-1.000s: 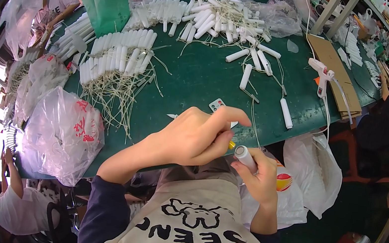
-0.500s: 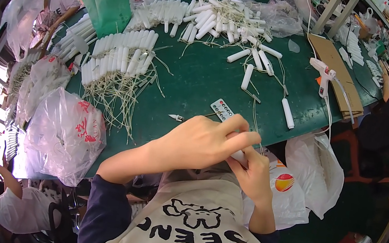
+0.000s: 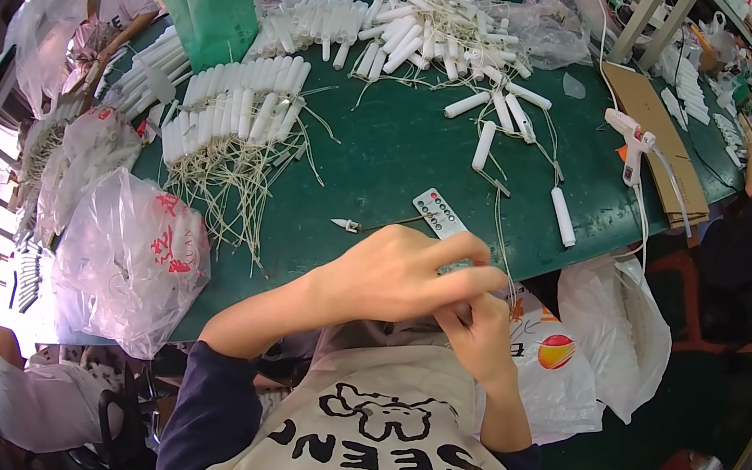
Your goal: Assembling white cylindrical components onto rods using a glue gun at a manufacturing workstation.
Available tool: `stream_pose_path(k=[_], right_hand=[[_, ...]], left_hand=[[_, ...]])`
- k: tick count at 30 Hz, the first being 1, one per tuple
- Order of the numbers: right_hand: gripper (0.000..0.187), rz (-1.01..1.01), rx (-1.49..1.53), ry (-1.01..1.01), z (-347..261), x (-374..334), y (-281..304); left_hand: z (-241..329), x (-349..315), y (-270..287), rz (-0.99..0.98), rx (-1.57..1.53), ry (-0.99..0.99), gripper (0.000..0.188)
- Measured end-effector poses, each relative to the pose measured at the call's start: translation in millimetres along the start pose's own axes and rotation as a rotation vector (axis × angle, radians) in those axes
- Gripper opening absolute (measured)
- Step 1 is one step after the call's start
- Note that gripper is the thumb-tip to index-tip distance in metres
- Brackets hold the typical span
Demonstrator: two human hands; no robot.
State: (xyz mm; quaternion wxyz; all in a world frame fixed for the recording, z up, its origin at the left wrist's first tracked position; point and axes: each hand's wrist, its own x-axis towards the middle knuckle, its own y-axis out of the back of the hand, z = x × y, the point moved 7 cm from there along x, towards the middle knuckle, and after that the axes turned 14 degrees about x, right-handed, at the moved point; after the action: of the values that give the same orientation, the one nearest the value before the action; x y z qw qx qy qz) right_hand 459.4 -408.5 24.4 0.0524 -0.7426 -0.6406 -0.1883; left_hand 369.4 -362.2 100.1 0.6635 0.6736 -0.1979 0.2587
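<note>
Above the table's front edge my hands meet. My left hand lies over the right one, its fingers bent and closed. My right hand is closed beneath it, thumb and fingers pressed together. What they grip is mostly covered by the fingers; a pale tube end showed there a moment ago. A thin wire runs from the table down to the hands. Just beyond them lie a white remote control with several buttons and a small pointed bulb tip. White tubes with wires lie farther off.
Rows of white wired tubes stand left, with a pile at the back. A glue gun rests near cardboard on the right. Plastic bags hang at the table's left edge. Other people sit on both sides.
My left fingers have shifted slightly over the right hand, and the pale tube end seen between them is now covered. The view has moved slightly. The person at lower left has lowered an arm.
</note>
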Motion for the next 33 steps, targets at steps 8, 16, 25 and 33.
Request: stream_pose_path(k=[8, 16, 25, 33], right_hand=[[0.019, 0.008, 0.042, -0.081, 19.5, -7.7, 2.3], [0.018, 0.012, 0.037, -0.084, 23.2, -3.6, -0.1], [0.020, 0.027, 0.059, -0.069, 19.3, -0.4, -0.7], [0.021, 0.018, 0.088, 0.005, 15.8, 1.1, -6.5]], left_hand=[[-85.9, -65.1, -54.2, -0.213, 0.159, 0.563, 0.020], [-100.5, -85.3, -68.1, -0.344, 0.231, 0.695, 0.014], [-54.1, -65.0, -48.9, -0.419, -1.241, 1.048, 0.013], [-41.9, -71.1, -57.9, -0.532, -1.391, 0.973, 0.026]])
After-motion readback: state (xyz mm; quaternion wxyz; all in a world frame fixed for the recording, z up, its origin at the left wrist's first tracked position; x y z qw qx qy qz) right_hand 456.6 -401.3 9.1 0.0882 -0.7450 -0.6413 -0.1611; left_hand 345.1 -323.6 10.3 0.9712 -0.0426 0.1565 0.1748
